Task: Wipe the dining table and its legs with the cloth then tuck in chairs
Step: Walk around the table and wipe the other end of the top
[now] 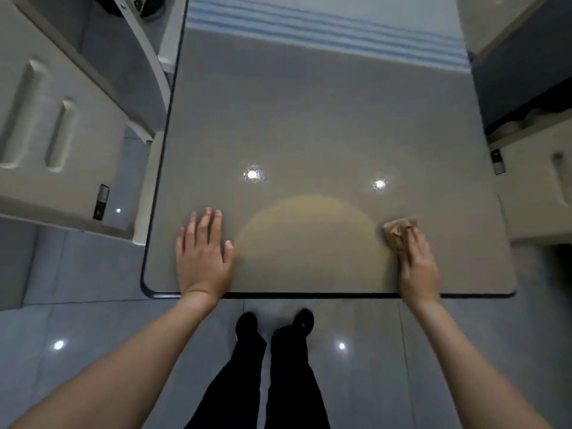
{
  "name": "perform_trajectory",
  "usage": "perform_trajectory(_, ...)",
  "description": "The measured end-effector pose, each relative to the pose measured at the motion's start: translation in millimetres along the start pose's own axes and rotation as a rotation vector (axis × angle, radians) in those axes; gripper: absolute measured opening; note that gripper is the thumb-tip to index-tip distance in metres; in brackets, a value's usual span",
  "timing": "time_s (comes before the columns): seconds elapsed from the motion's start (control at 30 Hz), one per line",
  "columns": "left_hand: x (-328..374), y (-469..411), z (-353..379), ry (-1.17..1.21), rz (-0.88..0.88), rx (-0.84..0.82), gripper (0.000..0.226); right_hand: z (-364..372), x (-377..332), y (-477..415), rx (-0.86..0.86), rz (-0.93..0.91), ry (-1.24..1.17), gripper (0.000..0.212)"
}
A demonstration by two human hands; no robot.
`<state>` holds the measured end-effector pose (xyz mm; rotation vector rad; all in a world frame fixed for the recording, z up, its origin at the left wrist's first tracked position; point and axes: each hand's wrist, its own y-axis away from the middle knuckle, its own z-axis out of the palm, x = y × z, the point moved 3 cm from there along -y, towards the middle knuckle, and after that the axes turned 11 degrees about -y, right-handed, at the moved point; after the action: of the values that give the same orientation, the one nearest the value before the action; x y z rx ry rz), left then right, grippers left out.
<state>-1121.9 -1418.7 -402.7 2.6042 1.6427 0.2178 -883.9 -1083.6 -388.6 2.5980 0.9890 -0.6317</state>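
Dining table (309, 119): smooth, glossy grey top, mirror-like, 2 lamp reflections; dark matt edge band. Cloth (399, 232): soft, crumpled tan fabric, matt. Floor (387, 351): glossy grey tiles. Chairs (46, 125): pale, smooth, moulded plastic look.

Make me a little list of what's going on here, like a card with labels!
place: person standing at the near edge of a table
left hand: flat on the table, fingers spread, holding nothing
right hand: pressing a cloth on the table near the right side
cloth: brownish, crumpled, partly under the fingers
table: grey, shiny, lamp reflections on it
chairs: one on the left, one on the right, both beside the table
floor: grey tiles
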Motion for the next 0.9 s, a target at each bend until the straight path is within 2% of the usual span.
perform_trajectory(0.07, 1, 0, -1, -0.008, -0.006, -0.006, 0.061, 9, -12, -12, 0.102, 0.178, -0.055, 0.054)
perform_trajectory(0.13, 2, 0, -1, -0.011, -0.010, -0.012, 0.061, 34, -49, -7, 0.152, 0.184, -0.070, 0.054)
perform_trajectory(0.2, 3, -1, -2, -0.011, -0.004, -0.009, 0.062, 68, -95, 8, 0.111, 0.014, -0.063, 0.055)
perform_trajectory(0.33, 4, 0, -4, -0.014, -0.009, 0.019, 0.062, 114, -174, 36, -0.091, -0.341, -0.057, 0.062)
perform_trajectory(0.43, 3, 0, -5, -0.016, -0.025, 0.022, 0.064, 113, -175, 24, -0.193, -0.529, -0.039, 0.053)
perform_trajectory(0.5, 2, -1, -3, -0.009, -0.031, 0.028, 0.065, 104, -156, 4, -0.216, -0.581, -0.036, 0.049)
perform_trajectory(0.57, 2, -1, 0, 0.010, -0.031, 0.039, 0.065, 88, -128, -22, -0.167, -0.530, -0.053, 0.049)
perform_trajectory(0.67, -2, -3, 7, 0.012, -0.013, 0.059, 0.064, 45, -61, -60, -0.086, -0.332, -0.078, 0.049)
perform_trajectory(0.9, -33, -19, 52, 0.097, 0.011, -0.029, 0.068, -66, 116, -88, 0.137, 0.083, -0.087, 0.056)
